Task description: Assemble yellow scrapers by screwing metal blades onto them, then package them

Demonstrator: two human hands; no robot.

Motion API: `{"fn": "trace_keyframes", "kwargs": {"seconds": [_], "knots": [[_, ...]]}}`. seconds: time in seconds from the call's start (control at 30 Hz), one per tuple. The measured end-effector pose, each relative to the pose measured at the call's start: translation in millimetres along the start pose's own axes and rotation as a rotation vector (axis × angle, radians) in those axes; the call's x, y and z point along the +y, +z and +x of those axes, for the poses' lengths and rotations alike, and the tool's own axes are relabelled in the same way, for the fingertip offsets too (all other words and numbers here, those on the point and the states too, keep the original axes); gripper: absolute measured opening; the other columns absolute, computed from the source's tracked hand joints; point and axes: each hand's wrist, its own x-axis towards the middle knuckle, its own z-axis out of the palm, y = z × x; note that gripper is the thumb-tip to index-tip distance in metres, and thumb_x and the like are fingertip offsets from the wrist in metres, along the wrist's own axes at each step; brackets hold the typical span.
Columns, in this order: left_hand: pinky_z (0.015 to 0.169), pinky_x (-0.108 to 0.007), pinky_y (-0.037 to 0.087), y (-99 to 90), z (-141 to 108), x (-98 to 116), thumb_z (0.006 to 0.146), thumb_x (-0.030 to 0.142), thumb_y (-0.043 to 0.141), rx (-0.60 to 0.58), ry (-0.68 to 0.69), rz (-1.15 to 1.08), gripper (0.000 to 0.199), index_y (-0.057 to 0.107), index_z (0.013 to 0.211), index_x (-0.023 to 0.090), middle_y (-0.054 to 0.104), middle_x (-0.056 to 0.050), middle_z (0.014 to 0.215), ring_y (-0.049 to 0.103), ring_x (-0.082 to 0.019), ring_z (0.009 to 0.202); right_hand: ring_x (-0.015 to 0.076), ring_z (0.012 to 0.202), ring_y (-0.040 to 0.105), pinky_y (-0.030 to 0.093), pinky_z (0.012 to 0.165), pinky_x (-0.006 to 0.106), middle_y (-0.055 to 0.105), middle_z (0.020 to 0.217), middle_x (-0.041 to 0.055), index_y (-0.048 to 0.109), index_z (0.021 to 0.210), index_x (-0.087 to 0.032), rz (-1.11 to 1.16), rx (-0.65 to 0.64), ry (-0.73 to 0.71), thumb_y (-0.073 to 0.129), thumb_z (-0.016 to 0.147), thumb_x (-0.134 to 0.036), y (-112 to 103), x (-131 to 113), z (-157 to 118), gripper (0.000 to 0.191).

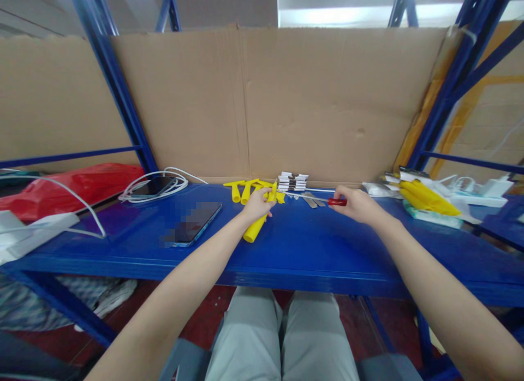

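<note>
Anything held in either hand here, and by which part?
Left hand: yellow tool, around its middle. Right hand: screwdriver, by its red handle.

Extends left arm and right arm forward, bare and converging; curls left hand and right hand into grips, roughly level and apart.

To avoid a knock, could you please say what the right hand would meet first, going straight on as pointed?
Following the red-handled tool, the right hand would probably first meet the yellow piece in the left hand, though depth is unclear.
</note>
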Motion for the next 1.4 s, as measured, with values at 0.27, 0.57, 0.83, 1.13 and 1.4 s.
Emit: {"fn": "trace_keyframes", "kwargs": {"seconds": [0.27, 0.57, 0.83, 1.13, 1.4], "knots": [[0.035, -0.018, 0.042, -0.8, 2.4, -2.7, 0.082, 0.012, 0.053, 0.012, 0.012, 0.015, 0.055, 0.039, 0.135, 0.012, 0.057, 0.000, 0.070, 0.053, -0.009, 0.041, 0.0192, 0.068, 0.065, 0.042, 0.057, 0.026, 0.072, 0.079, 0.0052, 0.063, 0.083, -0.022, 0.089, -0.041, -0.051, 0.050, 0.082, -0.033, -5.3, -3.8, -1.6, 0.017], [0.035, -0.017, 0.042, 0.0, -1.0, 1.5, 0.082, 0.011, 0.053, 0.011, -0.006, -0.009, 0.054, 0.040, 0.135, 0.013, 0.058, -0.001, 0.074, 0.055, -0.009, 0.043, 0.0174, 0.058, 0.061, 0.037, 0.051, 0.024, 0.068, 0.069, 0.0032, 0.056, 0.073, -0.021, 0.039, 0.007, 0.008, 0.059, 0.074, -0.030, -1.7, -1.3, -0.2, 0.009], [0.036, -0.016, 0.041, -1.9, -1.0, 2.5, 0.083, 0.011, 0.053, 0.016, -0.007, -0.016, 0.051, 0.041, 0.132, 0.014, 0.057, 0.001, 0.072, 0.053, -0.007, 0.041, 0.0205, 0.071, 0.066, 0.042, 0.058, 0.027, 0.072, 0.081, 0.0052, 0.063, 0.085, -0.023, 0.086, -0.016, -0.003, 0.053, 0.080, -0.034, -3.9, 0.0, -1.8, 0.016], [0.036, -0.017, 0.041, -1.0, -2.3, 4.7, 0.082, 0.010, 0.054, 0.011, -0.036, -0.032, 0.055, 0.039, 0.134, 0.014, 0.057, 0.000, 0.070, 0.054, -0.008, 0.041, 0.0173, 0.056, 0.059, 0.034, 0.048, 0.024, 0.067, 0.067, 0.0019, 0.055, 0.075, -0.022, 0.003, 0.037, 0.041, 0.061, 0.072, -0.030, -1.6, -0.6, -0.2, 0.010], [0.037, -0.017, 0.042, -1.9, -2.2, 5.4, 0.082, 0.012, 0.055, 0.024, -0.051, -0.022, 0.054, 0.040, 0.134, 0.016, 0.060, -0.001, 0.076, 0.054, -0.007, 0.041, 0.0192, 0.066, 0.063, 0.040, 0.055, 0.026, 0.071, 0.076, 0.0048, 0.063, 0.080, -0.022, 0.097, -0.063, 0.015, 0.049, 0.082, -0.035, -5.1, -4.1, -1.9, 0.019]]}}
